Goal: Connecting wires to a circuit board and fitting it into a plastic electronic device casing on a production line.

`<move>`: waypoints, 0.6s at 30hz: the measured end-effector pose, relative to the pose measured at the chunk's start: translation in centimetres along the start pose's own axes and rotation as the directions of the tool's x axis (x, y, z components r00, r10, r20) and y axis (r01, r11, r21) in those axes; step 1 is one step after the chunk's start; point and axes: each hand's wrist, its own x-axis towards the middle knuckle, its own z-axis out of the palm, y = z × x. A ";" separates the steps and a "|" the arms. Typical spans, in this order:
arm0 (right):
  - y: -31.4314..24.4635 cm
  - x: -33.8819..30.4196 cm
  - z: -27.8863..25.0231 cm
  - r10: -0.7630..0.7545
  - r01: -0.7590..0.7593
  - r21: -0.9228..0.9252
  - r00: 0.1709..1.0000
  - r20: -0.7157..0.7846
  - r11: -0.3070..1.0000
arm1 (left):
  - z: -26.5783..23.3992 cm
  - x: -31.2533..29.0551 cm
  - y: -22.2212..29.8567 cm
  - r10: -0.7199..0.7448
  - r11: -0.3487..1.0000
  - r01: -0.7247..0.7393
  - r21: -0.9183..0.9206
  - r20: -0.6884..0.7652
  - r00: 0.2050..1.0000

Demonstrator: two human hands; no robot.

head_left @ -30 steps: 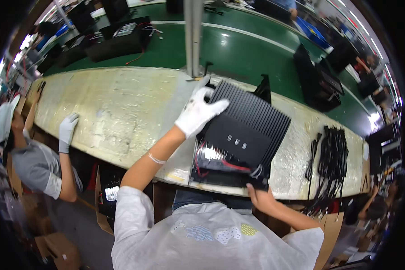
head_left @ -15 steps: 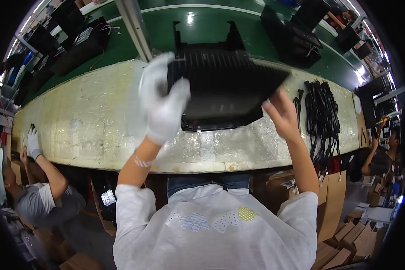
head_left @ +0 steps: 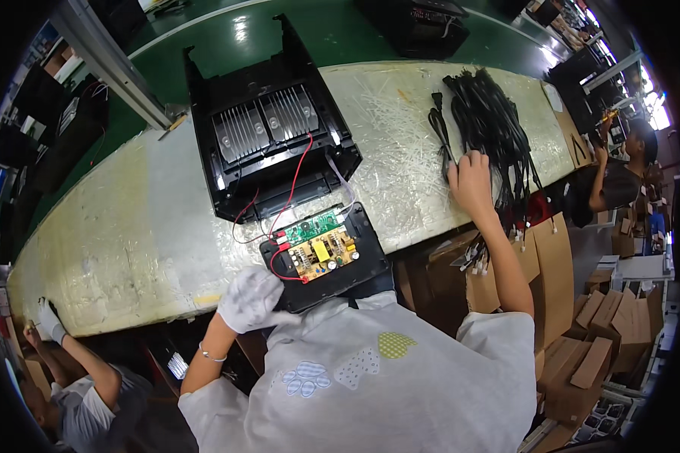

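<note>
My left hand (head_left: 253, 299), in a white glove, grips the lower left corner of a black cover (head_left: 370, 260). The cover lies across the table's near edge against my shirt. It carries a green circuit board (head_left: 316, 225) and a tan one (head_left: 323, 255). Red and pale wires link them to an open black housing (head_left: 229, 183) with finned metal heatsinks (head_left: 242, 134), which rests on the table beyond. My bare right hand (head_left: 472, 185) closes on the near end of a black power cord (head_left: 440, 132), just left of a large cord bundle (head_left: 487, 113).
Cardboard boxes (head_left: 555, 283) stand below the table at right. A metal post (head_left: 109, 64) rises at the far left of the housing. Another black unit (head_left: 415, 26) sits on the green surface (head_left: 310, 38) beyond. People work at both sides.
The black housing was held up between both hands; now it lies on the table, opened out, with wiring showing. My right hand has left it and moved to the cord.
</note>
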 end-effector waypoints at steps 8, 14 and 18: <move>-1.2 2.5 -5.8 0.147 -0.101 0.196 0.960 -0.239 0.975 | -2.9 8.1 2.3 -0.159 0.941 0.064 -0.333 -0.266 0.951; -11.3 3.4 -15.8 0.060 0.089 0.501 0.960 -0.273 0.861 | -0.5 21.4 3.6 -0.293 0.616 0.013 -0.788 -0.213 0.932; -14.5 3.3 -15.8 -0.074 -0.103 0.971 0.990 0.122 0.214 | -5.3 25.1 4.9 -0.574 0.298 -0.235 -0.925 -0.370 0.731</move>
